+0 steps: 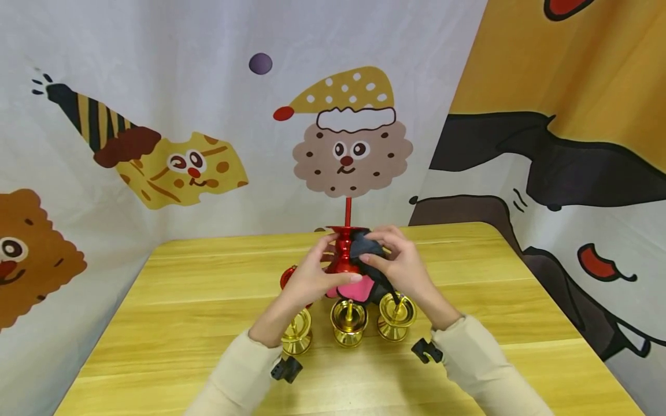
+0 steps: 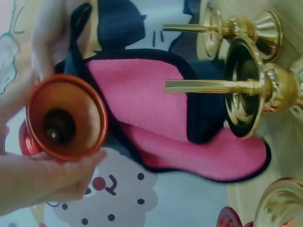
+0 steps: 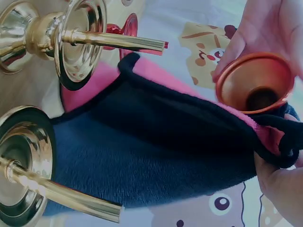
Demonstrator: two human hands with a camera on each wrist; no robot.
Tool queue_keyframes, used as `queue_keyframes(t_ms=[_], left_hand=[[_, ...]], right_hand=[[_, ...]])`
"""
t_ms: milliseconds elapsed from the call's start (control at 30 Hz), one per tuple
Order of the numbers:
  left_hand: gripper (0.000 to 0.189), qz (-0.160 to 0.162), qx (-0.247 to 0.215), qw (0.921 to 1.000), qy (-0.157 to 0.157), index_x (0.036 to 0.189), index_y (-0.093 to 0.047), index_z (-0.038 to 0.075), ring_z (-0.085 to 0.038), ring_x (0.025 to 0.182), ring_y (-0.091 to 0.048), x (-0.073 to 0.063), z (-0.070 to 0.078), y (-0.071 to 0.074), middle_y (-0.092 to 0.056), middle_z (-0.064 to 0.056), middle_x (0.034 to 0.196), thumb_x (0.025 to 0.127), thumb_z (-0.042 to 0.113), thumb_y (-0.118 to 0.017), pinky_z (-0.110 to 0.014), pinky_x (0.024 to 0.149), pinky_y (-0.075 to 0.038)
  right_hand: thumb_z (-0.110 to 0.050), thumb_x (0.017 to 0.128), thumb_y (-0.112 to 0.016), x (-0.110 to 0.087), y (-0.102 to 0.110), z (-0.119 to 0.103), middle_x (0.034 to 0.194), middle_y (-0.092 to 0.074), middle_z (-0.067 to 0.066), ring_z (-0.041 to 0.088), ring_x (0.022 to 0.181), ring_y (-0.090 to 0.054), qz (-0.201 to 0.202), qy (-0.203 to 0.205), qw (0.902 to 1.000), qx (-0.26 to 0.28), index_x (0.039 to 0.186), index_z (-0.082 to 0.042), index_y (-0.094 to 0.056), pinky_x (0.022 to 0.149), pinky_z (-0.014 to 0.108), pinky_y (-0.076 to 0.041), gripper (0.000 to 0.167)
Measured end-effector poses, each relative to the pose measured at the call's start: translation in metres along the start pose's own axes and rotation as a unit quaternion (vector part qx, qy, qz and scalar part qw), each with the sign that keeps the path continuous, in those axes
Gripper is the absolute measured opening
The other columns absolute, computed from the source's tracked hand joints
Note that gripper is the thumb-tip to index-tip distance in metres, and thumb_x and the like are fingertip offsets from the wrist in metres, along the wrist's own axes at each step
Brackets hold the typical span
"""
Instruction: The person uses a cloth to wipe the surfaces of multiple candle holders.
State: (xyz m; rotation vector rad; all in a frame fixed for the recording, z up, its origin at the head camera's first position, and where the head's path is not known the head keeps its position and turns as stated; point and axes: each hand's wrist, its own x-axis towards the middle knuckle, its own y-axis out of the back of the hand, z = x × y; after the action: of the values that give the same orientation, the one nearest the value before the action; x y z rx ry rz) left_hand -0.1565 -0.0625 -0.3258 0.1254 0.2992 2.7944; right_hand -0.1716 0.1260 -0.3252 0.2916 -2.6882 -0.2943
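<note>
In the head view my left hand (image 1: 312, 280) grips an upright red candle holder (image 1: 342, 248), raised above the table, with a thin red stem at its top. The hollow underside of the candle holder (image 2: 90, 118) faces the left wrist camera. My right hand (image 1: 403, 263) pinches a bunched navy cloth (image 1: 366, 247) against the holder's side. The rest of the cloth (image 3: 156, 161) hangs down, its pink side (image 2: 147, 94) showing in the left wrist view. Part of the holder is hidden by cloth and fingers.
Three gold candle holders with central posts stand in front: left (image 1: 296, 335), middle (image 1: 349, 326) and right (image 1: 395, 320). Behind my left hand another red piece (image 1: 287, 277) is partly hidden. A patterned curtain (image 1: 208, 86) hangs beyond the wooden table (image 1: 198, 300).
</note>
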Motion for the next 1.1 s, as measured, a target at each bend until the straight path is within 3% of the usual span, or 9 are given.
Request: queue_keyframes(t_ms=[100,200,300,400,533,700,867,1000,1100], left_hand=[[0.079,0.02,0.022,0.9995,0.008,0.14,-0.034,0.013,-0.024,0.104,-0.051,0.001,-0.002,0.0,-0.054,-0.009,0.112,0.075,0.021,-0.077,-0.039,0.082,-0.047],[0.074,-0.009,-0.06,0.9982,0.006,0.14,-0.033,0.01,-0.023,0.104,-0.052,0.001,-0.004,0.007,-0.056,-0.013,0.113,0.078,0.012,-0.073,-0.037,0.085,-0.046],[0.066,-0.062,-0.174,0.9828,-0.006,0.137,-0.031,0.003,-0.023,0.104,-0.053,0.0,-0.007,0.015,-0.053,-0.018,0.118,0.082,0.004,-0.067,-0.034,0.088,-0.045],[0.06,-0.102,-0.229,0.968,-0.018,0.133,-0.031,-0.001,-0.023,0.103,-0.054,-0.001,-0.007,0.019,-0.05,-0.02,0.12,0.083,0.001,-0.064,-0.032,0.088,-0.045],[0.058,-0.09,-0.201,0.9753,-0.016,0.133,-0.032,0.001,-0.027,0.108,-0.052,-0.001,-0.007,0.017,-0.049,-0.022,0.123,0.084,-0.003,-0.061,-0.033,0.088,-0.045],[0.059,-0.009,-0.075,0.9972,0.0,0.134,-0.036,0.006,-0.03,0.112,-0.049,0.0,-0.006,0.007,-0.051,-0.019,0.123,0.082,0.002,-0.066,-0.039,0.09,-0.045],[0.062,0.027,0.013,0.9996,0.0,0.134,-0.039,0.011,-0.028,0.108,-0.049,0.0,-0.004,0.003,-0.052,-0.012,0.115,0.08,0.013,-0.071,-0.043,0.091,-0.042],[0.059,-0.014,-0.043,0.9988,-0.018,0.135,-0.038,0.004,-0.03,0.105,-0.049,0.0,-0.004,0.009,-0.052,-0.016,0.114,0.083,0.006,-0.066,-0.037,0.086,-0.045],[0.059,-0.065,-0.132,0.9889,-0.023,0.137,-0.032,-0.003,-0.028,0.105,-0.048,0.0,-0.005,0.015,-0.047,-0.021,0.119,0.085,-0.002,-0.059,-0.032,0.086,-0.045]], right_hand=[[0.009,0.076,-0.068,-0.001,0.0,0.003,0.11,-0.047,0.018,0.027,0.094,-0.053,0.0,0.005,1.0,-0.003,0.103,0.01,-0.061,0.073,0.022,-0.051,0.028],[0.011,0.077,-0.066,-0.001,0.002,0.007,0.111,-0.047,0.016,0.022,0.095,-0.054,-0.005,0.002,0.9998,0.02,0.105,0.01,-0.059,0.074,0.022,-0.051,0.029],[0.011,0.079,-0.063,-0.001,0.005,0.01,0.113,-0.048,0.013,0.016,0.095,-0.057,-0.019,-0.019,0.998,0.058,0.109,0.01,-0.056,0.075,0.023,-0.05,0.031],[0.011,0.081,-0.06,-0.001,0.007,0.012,0.113,-0.049,0.012,0.013,0.093,-0.059,-0.036,-0.044,0.9949,0.083,0.112,0.01,-0.052,0.073,0.025,-0.052,0.032],[0.011,0.081,-0.061,-0.001,0.004,0.011,0.108,-0.054,0.016,0.014,0.088,-0.06,-0.031,-0.055,0.9949,0.078,0.111,0.009,-0.053,0.07,0.025,-0.052,0.032],[0.011,0.076,-0.066,-0.002,-0.003,0.001,0.11,-0.049,0.018,0.025,0.093,-0.057,0.003,-0.008,0.9999,0.007,0.106,0.01,-0.059,0.077,0.028,-0.052,0.03],[0.007,0.076,-0.069,-0.003,-0.008,-0.007,0.112,-0.046,0.02,0.034,0.101,-0.053,0.024,0.034,0.9959,-0.08,0.103,0.009,-0.061,0.085,0.038,-0.048,0.028],[0.009,0.079,-0.065,-0.003,-0.003,-0.007,0.113,-0.045,0.019,0.031,0.101,-0.053,0.011,0.019,0.9992,-0.032,0.106,0.011,-0.059,0.084,0.031,-0.049,0.028],[0.013,0.08,-0.062,-0.001,0.004,-0.005,0.112,-0.044,0.016,0.023,0.099,-0.056,-0.004,-0.008,0.9991,0.04,0.108,0.011,-0.055,0.079,0.025,-0.05,0.029]])
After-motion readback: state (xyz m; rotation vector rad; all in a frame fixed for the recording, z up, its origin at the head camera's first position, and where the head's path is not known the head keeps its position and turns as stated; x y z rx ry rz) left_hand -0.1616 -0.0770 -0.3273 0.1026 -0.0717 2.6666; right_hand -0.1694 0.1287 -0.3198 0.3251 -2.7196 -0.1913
